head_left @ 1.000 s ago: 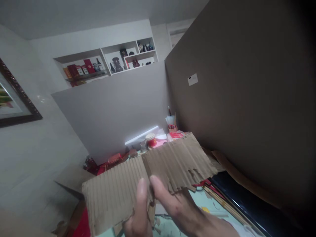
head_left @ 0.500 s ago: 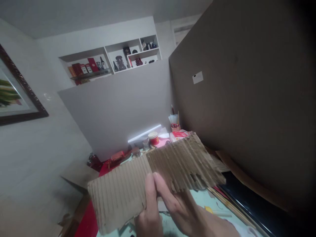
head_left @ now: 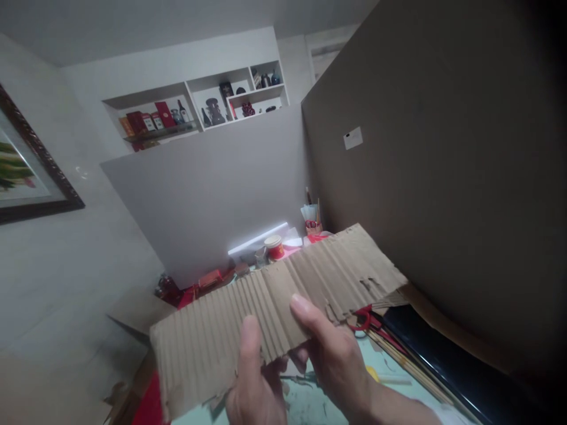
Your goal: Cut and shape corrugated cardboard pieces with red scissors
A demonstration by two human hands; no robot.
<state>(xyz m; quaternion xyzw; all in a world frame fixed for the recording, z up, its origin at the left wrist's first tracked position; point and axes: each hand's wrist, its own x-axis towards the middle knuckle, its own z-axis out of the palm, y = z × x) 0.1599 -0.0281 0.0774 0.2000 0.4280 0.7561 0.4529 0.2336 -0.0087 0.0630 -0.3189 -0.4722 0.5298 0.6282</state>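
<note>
A long piece of corrugated cardboard (head_left: pixel 204 336) is held up over the table, its ridged face towards me and its lower edge ragged. My left hand (head_left: pixel 257 378) grips that lower edge left of the middle, thumb on the face and fingers behind. Right of the middle, my right hand (head_left: pixel 336 360) pinches the same edge, its thumb pressing on a smooth band between the ridges. Near the right end the surface has a small torn spot. Most of the fingers are hidden behind the cardboard.
A green tabletop (head_left: pixel 310 401) with scraps lies below. Red-handled scissors (head_left: pixel 365 319) and thin sticks (head_left: pixel 407 366) lie at right, beside a glossy black object (head_left: pixel 438 354). Behind stand a red-and-white tub (head_left: pixel 274 247) and a pen holder (head_left: pixel 313 226). Grey panels (head_left: pixel 212 195) rise behind and at right.
My thumbs have moved apart along the cardboard. Its right half has tilted to face me, so the sheet looks flatter and its fold at the middle more open.
</note>
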